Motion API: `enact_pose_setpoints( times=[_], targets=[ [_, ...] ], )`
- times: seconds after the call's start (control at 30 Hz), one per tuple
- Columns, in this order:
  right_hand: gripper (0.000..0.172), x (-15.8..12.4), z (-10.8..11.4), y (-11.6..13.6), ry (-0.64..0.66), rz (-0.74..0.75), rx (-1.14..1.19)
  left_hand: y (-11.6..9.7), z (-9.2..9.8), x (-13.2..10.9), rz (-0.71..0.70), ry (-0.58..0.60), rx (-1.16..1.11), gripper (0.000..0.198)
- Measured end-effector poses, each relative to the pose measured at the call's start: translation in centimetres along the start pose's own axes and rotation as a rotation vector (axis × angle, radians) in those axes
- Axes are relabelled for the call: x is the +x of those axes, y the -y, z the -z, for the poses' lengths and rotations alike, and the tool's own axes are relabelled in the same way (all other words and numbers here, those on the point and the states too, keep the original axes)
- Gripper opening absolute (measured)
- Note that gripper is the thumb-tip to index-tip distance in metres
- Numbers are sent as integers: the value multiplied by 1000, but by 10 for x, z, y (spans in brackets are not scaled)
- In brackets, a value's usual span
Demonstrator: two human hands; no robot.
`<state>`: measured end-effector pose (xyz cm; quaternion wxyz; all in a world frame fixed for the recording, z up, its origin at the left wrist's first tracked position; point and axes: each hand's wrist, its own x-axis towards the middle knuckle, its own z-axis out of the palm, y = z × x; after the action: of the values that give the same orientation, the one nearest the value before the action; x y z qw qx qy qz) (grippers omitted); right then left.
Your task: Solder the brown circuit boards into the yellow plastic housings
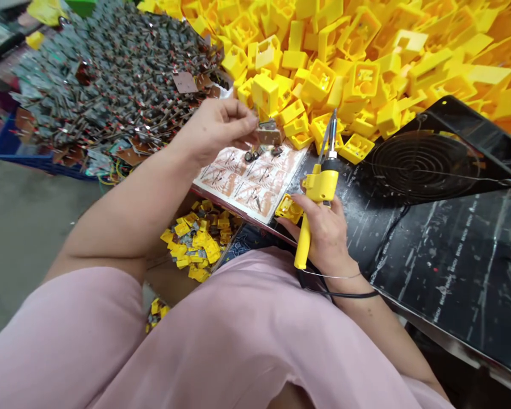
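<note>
My left hand (221, 126) is closed in a pinch at the near edge of the piles, its fingertips on a small circuit board (269, 135). Just below that board, a few small dark round parts (251, 155) lie on a printed sheet (259, 187). My right hand (326, 230) wraps round a yellow soldering gun (321, 184), whose metal tip points up and away from me. By the thumb and fingers of that hand is an open yellow plastic casing (288, 209); whether the hand touches it I cannot tell.
A heap of circuit boards (123, 79) fills a blue crate (38, 165) at the left. Yellow casings (319, 79) are piled across the back. On the right a black fan (426, 156) stands on the black worktop (451, 250). Below the edge, a box holds yellow pieces (198, 241).
</note>
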<state>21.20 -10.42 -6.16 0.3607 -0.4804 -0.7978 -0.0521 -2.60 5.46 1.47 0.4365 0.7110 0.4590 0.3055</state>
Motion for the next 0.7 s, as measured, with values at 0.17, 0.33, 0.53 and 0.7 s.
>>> enact_pose_setpoints(
  times=[0.17,0.33,0.53,0.7],
  targets=[
    [44,1,4,0,5,17,18,7,-5,-37,39,166,44,27],
    [34,3,5,2,9,40,-39,10,-12,-69,-35,289,256,26],
    [32,4,5,1,80,10,-46,16,-28,-84,-232,175,575,24],
    [31,6,9,-2,129,26,-15,5,-22,-73,-298,134,746,26]
  ],
)
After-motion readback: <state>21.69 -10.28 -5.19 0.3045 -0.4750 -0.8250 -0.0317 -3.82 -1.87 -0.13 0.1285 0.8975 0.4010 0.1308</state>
